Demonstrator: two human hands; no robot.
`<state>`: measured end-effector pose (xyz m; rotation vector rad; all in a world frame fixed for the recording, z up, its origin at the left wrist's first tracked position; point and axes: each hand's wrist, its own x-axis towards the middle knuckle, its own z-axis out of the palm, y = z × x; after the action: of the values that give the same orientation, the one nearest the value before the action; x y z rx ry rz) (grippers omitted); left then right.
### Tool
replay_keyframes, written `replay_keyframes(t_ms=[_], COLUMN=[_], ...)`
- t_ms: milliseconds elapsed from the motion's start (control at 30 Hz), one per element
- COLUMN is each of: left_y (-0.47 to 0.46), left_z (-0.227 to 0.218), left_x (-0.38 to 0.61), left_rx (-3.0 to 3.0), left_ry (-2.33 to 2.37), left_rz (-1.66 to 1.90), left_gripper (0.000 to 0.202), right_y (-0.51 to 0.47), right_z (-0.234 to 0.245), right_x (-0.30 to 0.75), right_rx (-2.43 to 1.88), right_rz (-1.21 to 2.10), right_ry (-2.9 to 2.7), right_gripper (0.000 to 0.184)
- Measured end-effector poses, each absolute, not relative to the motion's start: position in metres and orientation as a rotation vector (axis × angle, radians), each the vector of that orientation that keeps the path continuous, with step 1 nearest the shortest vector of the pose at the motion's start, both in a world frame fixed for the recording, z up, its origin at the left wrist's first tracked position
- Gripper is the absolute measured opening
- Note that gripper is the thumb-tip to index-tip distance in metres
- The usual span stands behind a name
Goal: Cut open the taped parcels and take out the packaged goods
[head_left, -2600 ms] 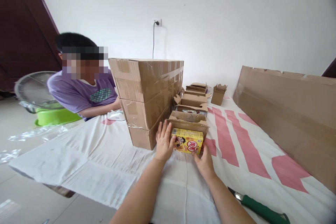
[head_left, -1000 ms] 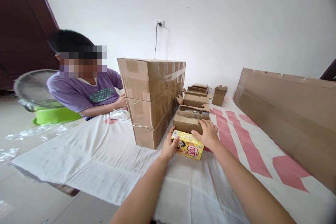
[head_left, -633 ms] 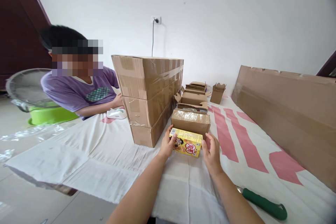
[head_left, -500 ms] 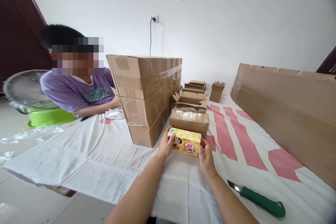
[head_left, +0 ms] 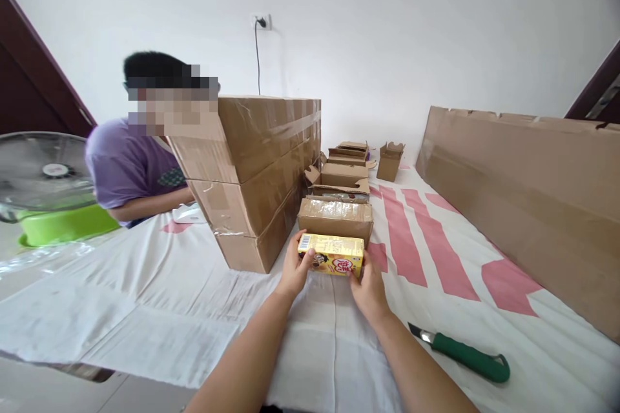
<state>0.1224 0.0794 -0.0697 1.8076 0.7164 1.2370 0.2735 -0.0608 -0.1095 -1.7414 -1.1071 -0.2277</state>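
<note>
Between my two hands is a small yellow snack box (head_left: 334,253) with red lettering, a dark cartoon figure and a barcode at its left end. My left hand (head_left: 296,268) grips the left end, thumb on the front face. The right end is held by my right hand (head_left: 367,284), its thumb at the lower front corner. Directly behind the yellow box sits a closed brown carton (head_left: 335,213) with shiny clear tape on top. Farther back, an open carton (head_left: 343,175) has its flaps up; its contents are mostly hidden.
Left of my hands rises a stack of taped cartons (head_left: 256,200). A green-handled utility knife (head_left: 469,356), blade exposed, lies at right on the cloth (head_left: 310,348). A large cardboard panel (head_left: 523,193) stands along the right side. Across the table sits a person in purple (head_left: 121,168).
My right hand has closed onto the yellow box's right end, its thumb now on the front. The view has shifted slightly, and the other person has leaned toward the stacked cartons.
</note>
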Motion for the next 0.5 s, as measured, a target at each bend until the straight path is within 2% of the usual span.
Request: replay_keyframes(t_ms=[100,233,500], left_y=[0.085,0.093,0.096], left_z=[-0.072,-0.074,-0.079], left_x=[0.126,0.125,0.123], left_rx=[1.826,1.807,1.738], left_ry=[0.844,0.922,0.959], left_rz=[1.151,1.176,1.235], left_gripper=[0.052,0.050,0.056], right_y=[-0.056,-0.055,-0.051], right_z=[-0.115,-0.117,-0.121], right_x=[0.272,0.270,0.277], right_rx=[-1.790,-1.809,-1.796], right_rz=[-0.232,-0.266,-0.268], right_ry=[-1.105,-1.076,-0.943], right_gripper=[0.051,0.056,0.095])
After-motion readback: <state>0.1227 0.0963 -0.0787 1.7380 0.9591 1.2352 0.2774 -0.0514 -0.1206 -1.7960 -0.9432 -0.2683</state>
